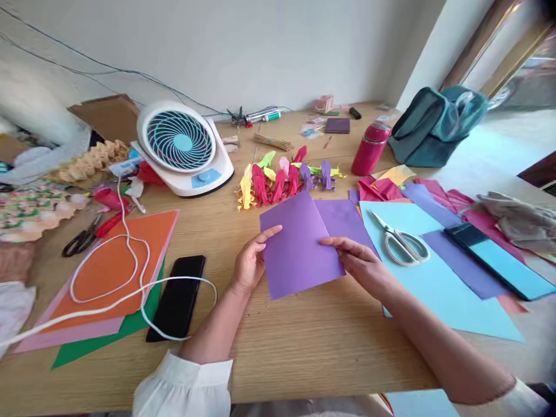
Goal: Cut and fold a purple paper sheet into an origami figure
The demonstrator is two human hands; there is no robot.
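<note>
Holding a purple sheet over the wooden counter, left hand with fingers pinching its left edge, right hand pinching its right edge; scissors on light-blue paper; bright paper pieces beyond, near a white fan.

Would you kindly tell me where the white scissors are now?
In the head view, the white scissors lie on the light-blue paper, to the right of the right hand, which holds a purple sheet.
</note>
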